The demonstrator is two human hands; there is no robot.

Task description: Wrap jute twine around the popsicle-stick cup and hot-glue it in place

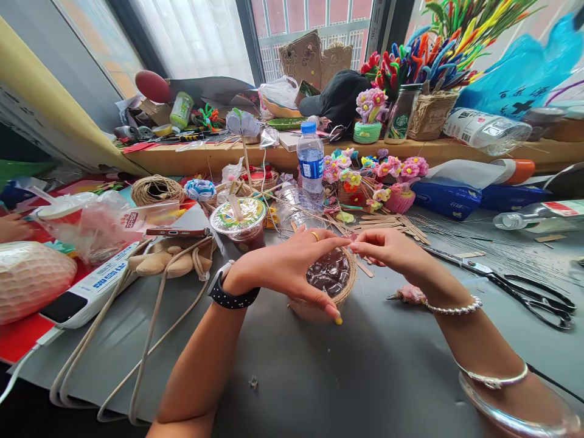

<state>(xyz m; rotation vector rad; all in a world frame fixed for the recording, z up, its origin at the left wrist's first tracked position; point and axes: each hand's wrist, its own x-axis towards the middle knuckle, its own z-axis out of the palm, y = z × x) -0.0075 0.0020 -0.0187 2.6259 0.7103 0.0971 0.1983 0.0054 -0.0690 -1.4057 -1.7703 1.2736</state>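
A round plastic bottle base [329,272] stands on the grey table, its clear lobed bottom facing up and brown twine [349,283] wound around its side. My left hand [287,261] spans over it, fingers stretched out and thumb apart, hovering at the near side. Whether that hand presses on the base I cannot tell. At the far right rim, my right hand [387,246] has thumb and fingertips pinched together, meeting the left fingertips. Anything in that pinch is too small to make out. A pink-handled pointed tool [408,295] lies near my right wrist.
Black scissors [511,283] and wooden sticks [401,226] lie to the right. A lidded drink cup [239,222], water bottle [311,161] and twine coil [157,190] stand behind. A corded bag [171,258] with a phone [177,232] sits left. Another person's hand [16,228] shows far left.
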